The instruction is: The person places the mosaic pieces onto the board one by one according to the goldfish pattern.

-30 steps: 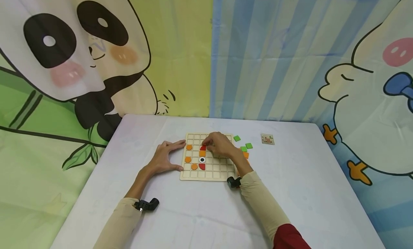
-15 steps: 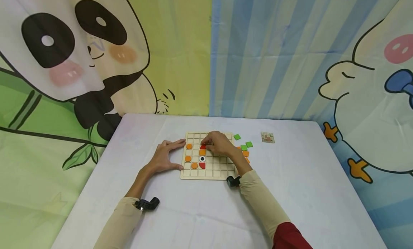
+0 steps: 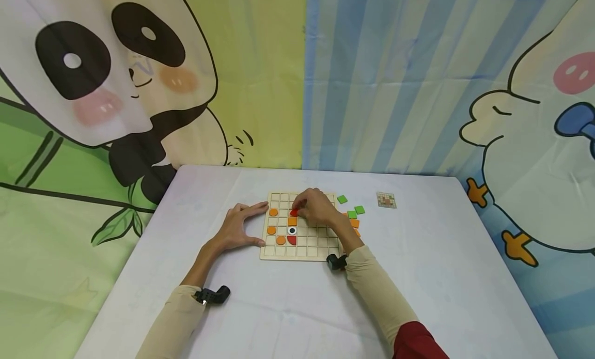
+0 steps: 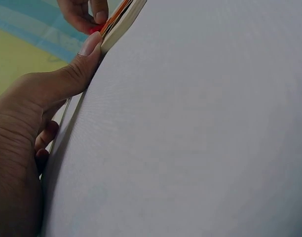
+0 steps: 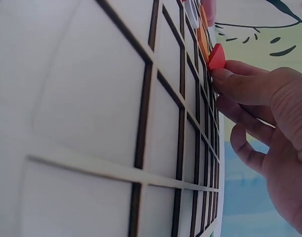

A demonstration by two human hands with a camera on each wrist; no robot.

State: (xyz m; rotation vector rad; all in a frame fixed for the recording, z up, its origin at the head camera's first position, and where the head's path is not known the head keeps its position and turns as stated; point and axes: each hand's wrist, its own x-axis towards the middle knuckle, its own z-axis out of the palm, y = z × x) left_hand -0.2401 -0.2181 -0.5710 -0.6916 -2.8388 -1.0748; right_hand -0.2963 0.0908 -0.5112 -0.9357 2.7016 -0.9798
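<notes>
My right hand point(image 3: 315, 206) pinches a small red piece point(image 5: 217, 57) between thumb and fingertips, over the upper part of a pale wooden grid board point(image 3: 307, 252). In the right wrist view the piece stands tilted at the grid. Directly below it in the same column lie an orange square point(image 3: 292, 221), a white tile with a black dot point(image 3: 292, 230) and a red rounded piece point(image 3: 292, 240). Orange discs point(image 3: 271, 230) sit in cells to the left. My left hand point(image 3: 234, 230) spreads thumb and forefinger against the board's left edge.
Green squares point(image 3: 360, 209) and orange pieces point(image 3: 355, 223) lie beside the board's right side, partly behind the right forearm. A small patterned card point(image 3: 386, 200) is farther right on the white table point(image 3: 279, 317). Cartoon-printed curtains point(image 3: 372, 80) hang behind the table.
The red piece in my right fingers has turned and shifted slightly to the right. My left hand keeps its place at the board's edge.
</notes>
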